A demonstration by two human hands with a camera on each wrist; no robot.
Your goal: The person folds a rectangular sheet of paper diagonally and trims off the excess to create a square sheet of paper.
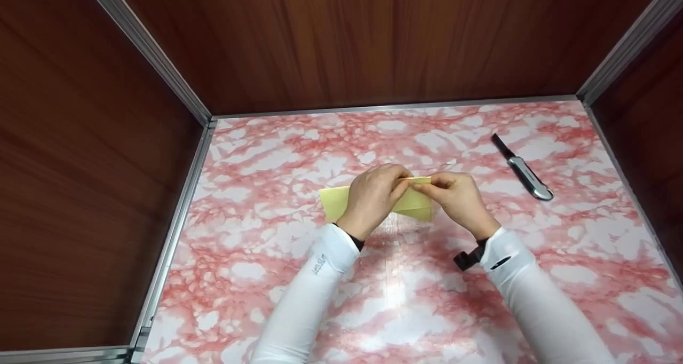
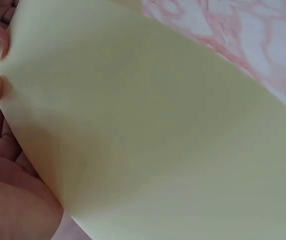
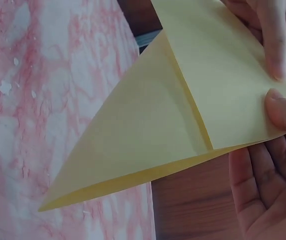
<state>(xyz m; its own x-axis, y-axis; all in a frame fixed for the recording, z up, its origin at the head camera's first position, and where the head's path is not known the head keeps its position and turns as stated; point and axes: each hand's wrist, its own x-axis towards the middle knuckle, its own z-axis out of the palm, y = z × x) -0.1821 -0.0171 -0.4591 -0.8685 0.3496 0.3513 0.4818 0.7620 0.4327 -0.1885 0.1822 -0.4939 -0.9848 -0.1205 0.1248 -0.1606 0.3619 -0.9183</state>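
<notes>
A sheet of yellow paper [image 1: 335, 201] is held up off the marbled tabletop, folded, with a layered flap [image 3: 228, 85] and an edge standing slightly apart in the right wrist view. My left hand [image 1: 374, 196] pinches its upper edge near the middle, thumb on the near face. Close beside it, my right hand [image 1: 458, 198] pinches the same edge near the right corner. Both thumbs press the paper, almost touching each other. In the left wrist view the broad plain face of the paper [image 2: 148, 115] covers most of the picture, and some fingers behind it are hidden.
A utility knife [image 1: 525, 177] with a grey and black handle and a dark blade lies to the right on the red-and-white tabletop [image 1: 256, 236]. Brown wood-grain panels [image 1: 347, 44] with metal edging [image 1: 176, 89] stand at the back and sides.
</notes>
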